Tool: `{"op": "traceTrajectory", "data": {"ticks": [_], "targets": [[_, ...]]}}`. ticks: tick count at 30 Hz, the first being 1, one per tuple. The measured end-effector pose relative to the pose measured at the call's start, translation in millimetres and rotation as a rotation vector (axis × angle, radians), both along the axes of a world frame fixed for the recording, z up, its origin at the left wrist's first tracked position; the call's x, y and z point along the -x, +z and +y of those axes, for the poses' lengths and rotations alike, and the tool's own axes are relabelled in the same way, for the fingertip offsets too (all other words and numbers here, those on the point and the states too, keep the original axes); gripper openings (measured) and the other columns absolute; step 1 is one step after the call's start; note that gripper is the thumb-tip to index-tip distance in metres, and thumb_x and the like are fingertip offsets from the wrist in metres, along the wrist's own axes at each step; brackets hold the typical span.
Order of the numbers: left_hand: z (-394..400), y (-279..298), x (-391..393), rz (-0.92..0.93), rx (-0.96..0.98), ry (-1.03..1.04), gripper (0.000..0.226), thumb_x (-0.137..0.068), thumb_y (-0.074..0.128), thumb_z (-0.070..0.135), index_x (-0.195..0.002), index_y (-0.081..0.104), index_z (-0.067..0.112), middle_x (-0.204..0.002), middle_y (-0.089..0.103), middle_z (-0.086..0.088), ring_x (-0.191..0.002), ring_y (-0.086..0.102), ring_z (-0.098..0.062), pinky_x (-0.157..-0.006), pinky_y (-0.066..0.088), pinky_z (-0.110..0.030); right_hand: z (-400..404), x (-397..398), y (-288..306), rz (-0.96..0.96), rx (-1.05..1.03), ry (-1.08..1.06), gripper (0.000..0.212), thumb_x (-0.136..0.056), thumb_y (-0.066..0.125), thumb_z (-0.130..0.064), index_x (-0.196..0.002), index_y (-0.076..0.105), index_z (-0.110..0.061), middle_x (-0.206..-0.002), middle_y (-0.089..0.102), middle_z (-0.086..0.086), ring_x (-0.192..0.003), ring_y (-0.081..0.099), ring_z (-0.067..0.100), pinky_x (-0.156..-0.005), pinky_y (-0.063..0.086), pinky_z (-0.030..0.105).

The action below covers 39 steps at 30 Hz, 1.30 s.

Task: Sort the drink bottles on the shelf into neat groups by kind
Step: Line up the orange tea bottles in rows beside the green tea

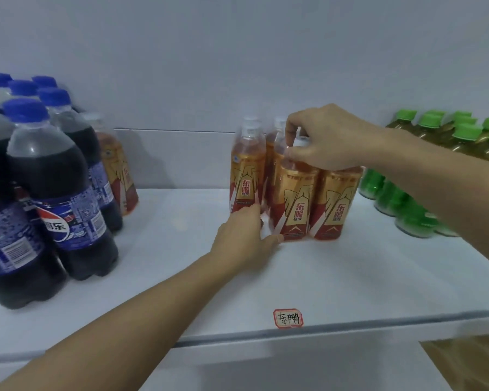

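Head view shows a white shelf [350,277] with three kinds of drink. At least seven blue-capped cola bottles [48,176] crowd the left, and one orange energy bottle [119,170] stands behind them. Mid-shelf stand about five orange bottles [291,201], all upright, caps up. Green-capped tea bottles [463,136], at least six, fill the right. The right hand [331,139] pinches the front bottle's cap; its forearm hides some green bottles. The left hand [249,235], fingers straight, touches the group's base. A red-edged label [288,318] sits on the shelf edge.
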<state>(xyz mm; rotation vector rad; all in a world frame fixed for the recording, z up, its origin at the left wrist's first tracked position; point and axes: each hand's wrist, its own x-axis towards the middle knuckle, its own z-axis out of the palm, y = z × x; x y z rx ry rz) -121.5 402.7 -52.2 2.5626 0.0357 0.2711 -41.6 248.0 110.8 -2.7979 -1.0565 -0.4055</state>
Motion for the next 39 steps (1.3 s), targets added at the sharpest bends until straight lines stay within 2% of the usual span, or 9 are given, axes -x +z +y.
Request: {"op": "traceTrajectory", "data": {"ticks": [6,12,17,22,26,30,33,36,39], "targets": [[75,3,42,0.065,-0.268,0.035,0.044,-0.092,0.061,0.048,-0.130,0.060,0.027,-0.130,0.056,0.003,-0.119,0.052,-0.022,-0.100,0.048,-0.042,71,20,1,-0.157,-0.200,0.093,0.026,-0.094,0.058,-0.048,-0.107,0.058,-0.025,-0.097,0.060,-0.006,-0.093,0.055,0.020,-0.073,0.042,0.035],[108,-6,75,0.003,-0.329,-0.111,0.043,-0.099,0.051,0.046,-0.137,0.055,0.026,-0.139,0.049,0.003,-0.124,0.044,-0.021,-0.104,0.040,-0.041,214,20,-13,0.154,-0.191,0.390,0.056,-0.098,0.060,-0.033,-0.149,0.040,-0.022,-0.134,0.056,0.013,-0.124,0.055,0.029,-0.100,0.046,0.038],[113,-7,76,-0.016,-0.190,-0.100,0.039,-0.094,0.056,0.044,-0.127,0.062,0.025,-0.132,0.054,0.007,-0.122,0.047,-0.017,-0.105,0.040,-0.044,281,13,-13,0.479,-0.181,0.594,0.075,-0.093,0.072,-0.020,-0.156,0.031,-0.022,-0.154,0.046,0.007,-0.138,0.046,0.023,-0.111,0.043,0.037],[116,-12,77,-0.042,-0.132,-0.091,0.031,-0.091,0.057,0.038,-0.119,0.063,0.026,-0.127,0.057,0.011,-0.120,0.048,-0.013,-0.107,0.040,-0.040,283,-4,-14,0.527,-0.235,0.557,0.061,-0.082,0.079,-0.006,-0.129,0.046,-0.027,-0.126,0.059,0.007,-0.109,0.061,0.022,-0.082,0.062,0.043],[113,-8,80,-0.127,-0.075,-0.035,0.026,-0.091,0.061,0.021,-0.117,0.065,0.019,-0.117,0.062,0.005,-0.110,0.055,-0.015,-0.099,0.045,-0.037,251,-5,-16,0.387,-0.326,0.458,0.052,-0.080,0.083,-0.024,-0.119,0.048,-0.029,-0.101,0.056,-0.005,-0.085,0.061,0.016,-0.050,0.050,0.020],[108,2,88,-0.320,0.104,0.138,0.024,-0.092,0.063,0.019,-0.114,0.062,0.027,-0.114,0.062,0.011,-0.101,0.056,-0.002,-0.083,0.047,-0.013,193,8,-5,0.230,-0.408,0.417,0.049,-0.082,0.079,-0.037,-0.121,0.051,-0.032,-0.101,0.056,-0.009,-0.083,0.056,0.005,-0.058,0.042,0.021],[96,19,86,-0.483,0.314,0.276,0.041,-0.088,0.069,0.032,-0.124,0.051,0.036,-0.125,0.055,0.016,-0.109,0.056,0.001,-0.088,0.049,-0.018,145,22,16,0.169,-0.403,0.340,0.047,-0.080,0.078,-0.047,-0.118,0.052,-0.035,-0.097,0.056,-0.013,-0.075,0.059,0.006,-0.056,0.048,0.023],[86,33,71,-0.338,0.259,0.287,0.090,-0.081,0.080,0.048,-0.151,0.025,0.032,-0.150,0.035,0.005,-0.131,0.044,-0.009,-0.105,0.043,-0.035,106,38,29,0.173,-0.393,0.254,0.049,-0.081,0.076,-0.056,-0.119,0.053,-0.035,-0.097,0.054,-0.015,-0.077,0.062,0.008,-0.054,0.049,0.022],[74,36,51,-0.163,0.346,0.140,0.073,-0.080,0.084,0.040,-0.136,0.037,0.036,-0.120,0.054,0.023,-0.095,0.058,0.009,-0.074,0.050,-0.010,79,50,31,0.121,-0.358,0.219,0.054,-0.078,0.074,-0.062,-0.119,0.054,-0.033,-0.093,0.056,-0.015,-0.073,0.065,0.008,-0.054,0.046,0.024]]}}
